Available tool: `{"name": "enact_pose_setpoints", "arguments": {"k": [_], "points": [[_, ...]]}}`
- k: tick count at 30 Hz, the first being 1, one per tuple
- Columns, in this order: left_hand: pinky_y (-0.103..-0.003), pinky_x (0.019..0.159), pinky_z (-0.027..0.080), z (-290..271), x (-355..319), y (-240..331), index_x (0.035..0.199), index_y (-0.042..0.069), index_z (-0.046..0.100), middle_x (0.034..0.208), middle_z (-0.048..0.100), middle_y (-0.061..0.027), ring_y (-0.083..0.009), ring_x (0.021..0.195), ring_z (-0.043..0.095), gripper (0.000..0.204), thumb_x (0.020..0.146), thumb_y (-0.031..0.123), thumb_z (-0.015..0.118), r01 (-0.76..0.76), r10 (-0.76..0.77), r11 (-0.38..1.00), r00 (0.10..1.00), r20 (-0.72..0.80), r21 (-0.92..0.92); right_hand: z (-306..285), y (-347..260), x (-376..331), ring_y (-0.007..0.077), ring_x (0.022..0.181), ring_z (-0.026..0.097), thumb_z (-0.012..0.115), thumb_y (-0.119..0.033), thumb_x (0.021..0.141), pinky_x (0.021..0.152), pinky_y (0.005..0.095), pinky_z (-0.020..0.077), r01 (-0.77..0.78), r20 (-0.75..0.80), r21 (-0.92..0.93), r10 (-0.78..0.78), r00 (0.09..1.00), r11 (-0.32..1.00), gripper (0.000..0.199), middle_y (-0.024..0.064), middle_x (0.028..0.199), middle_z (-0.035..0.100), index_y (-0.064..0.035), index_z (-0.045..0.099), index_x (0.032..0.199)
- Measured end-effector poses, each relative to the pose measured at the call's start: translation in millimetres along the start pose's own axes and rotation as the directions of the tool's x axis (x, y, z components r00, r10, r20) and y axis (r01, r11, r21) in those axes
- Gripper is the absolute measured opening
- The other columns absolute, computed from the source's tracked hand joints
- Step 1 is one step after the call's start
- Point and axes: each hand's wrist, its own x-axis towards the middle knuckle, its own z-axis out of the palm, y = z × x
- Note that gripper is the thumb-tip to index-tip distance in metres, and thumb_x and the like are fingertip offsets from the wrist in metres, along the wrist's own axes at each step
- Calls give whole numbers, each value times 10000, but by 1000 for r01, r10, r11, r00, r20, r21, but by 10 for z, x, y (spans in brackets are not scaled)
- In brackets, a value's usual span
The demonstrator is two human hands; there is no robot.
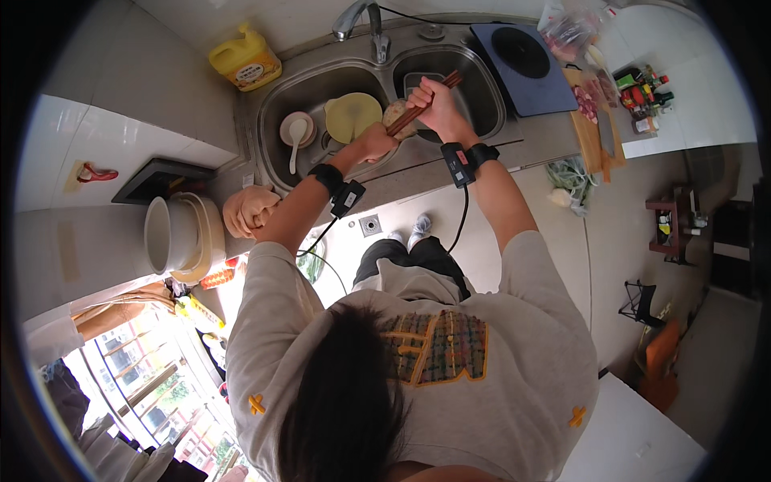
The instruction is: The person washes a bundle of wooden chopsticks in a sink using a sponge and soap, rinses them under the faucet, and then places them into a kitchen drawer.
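A bundle of brown chopsticks [399, 122] slants across the front of the double sink [269, 157]. My left hand [375, 143] is closed around its lower end, and my right hand [434, 106] grips it near the upper end. Left of the hands, in the left basin, lie a pale yellow bowl [352, 117] and a small pinkish bowl [291, 123] with a white spoon [296, 145]. A light, speckled rounded thing [394, 111] shows partly behind the chopsticks.
The faucet [377, 40] rises behind the basins. A yellow jug [246, 60] stands at the back left. To the right are a blue cooktop [534, 92] and a cutting board [589, 151] with meat and a knife [605, 132]. White pots [170, 233] stand at left.
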Motion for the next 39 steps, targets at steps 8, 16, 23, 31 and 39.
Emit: {"name": "enact_pose_setpoints", "arguments": {"k": [8, 16, 23, 31, 39], "points": [[-393, 659, 415, -219, -24, -105, 788, -11, 574, 752, 560, -209, -349, 732, 535, 289, 621, 221, 530, -220, 363, 771, 923, -128, 598, -25, 70, -143, 167, 528, 382, 406, -220, 833, 695, 357, 372, 139, -188, 97, -119, 975, 986, 331, 16, 512, 338, -110, 324, 532], [-401, 640, 437, -710, 661, -880, 693, 45, 619, 721, 575, -172, -325, 726, 553, 172, 650, 185, 529, -118, 345, 115, 936, 72, 986, -302, -660, -725, 162, 481, 354, 366, -193, 838, 690, 349, 367, 387, -336, 197, -309, 890, 901, 331, 19, 476, 308, -105, 298, 527], [-366, 710, 430, -135, 797, -368, 813, 16, 605, 823, 582, -182, -327, 820, 548, 282, 679, 235, 490, 279, 98, 845, 757, -646, 455, -1081, -1402, -2214, 167, 471, 348, 322, -155, 838, 639, 340, 386, 673, -609, 169, -460, 646, 720, 312, 31, 489, 321, -100, 277, 534], [-343, 426, 376, 1333, 896, 433, 683, 32, 582, 600, 557, -102, -217, 501, 540, 115, 677, 88, 481, -57, 274, 915, 814, -512, 400, -1503, -1846, -3550, 163, 477, 355, 340, -139, 826, 666, 353, 369, 732, -641, 311, -435, 632, 606, 277, 20, 499, 317, -97, 279, 559], [-300, 302, 287, 3547, 978, 1025, 680, 5, 482, 493, 370, -53, -154, 376, 369, 110, 700, 97, 540, -139, 111, 944, 988, -111, -299, -2236, -1901, -4560, 175, 439, 329, 332, -142, 806, 660, 351, 366, 781, -654, 472, -432, 621, 409, 259, 3, 483, 285, -107, 267, 558]]}}
